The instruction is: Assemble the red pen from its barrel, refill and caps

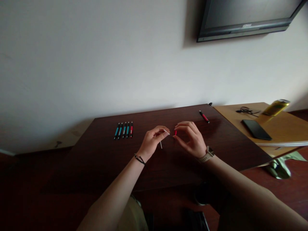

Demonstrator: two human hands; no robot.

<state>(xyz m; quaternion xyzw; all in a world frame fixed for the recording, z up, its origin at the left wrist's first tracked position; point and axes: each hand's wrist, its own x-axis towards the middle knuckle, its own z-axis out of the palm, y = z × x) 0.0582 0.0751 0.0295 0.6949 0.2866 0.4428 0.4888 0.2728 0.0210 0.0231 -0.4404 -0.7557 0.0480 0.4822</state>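
Note:
My left hand (152,140) is pinched on a thin white stick (166,132), which pokes out past its fingertips. Another slim white length (161,145) shows just below these fingers; whether it is held or lies on the table I cannot tell. Close by on the right, my right hand (191,138) grips a small red piece (175,132) upright between thumb and fingers. The two hands are a little apart, above the dark table (154,173). To their left lies a neat row of several teal pens (120,131) with one red pen (131,129) at its right end.
Another red pen (204,116) lies at the table's back right. A lighter wooden surface (252,106) beside it carries a black phone (256,129), a black cable (247,111) and a yellow can (276,107). A television (247,19) hangs on the wall behind.

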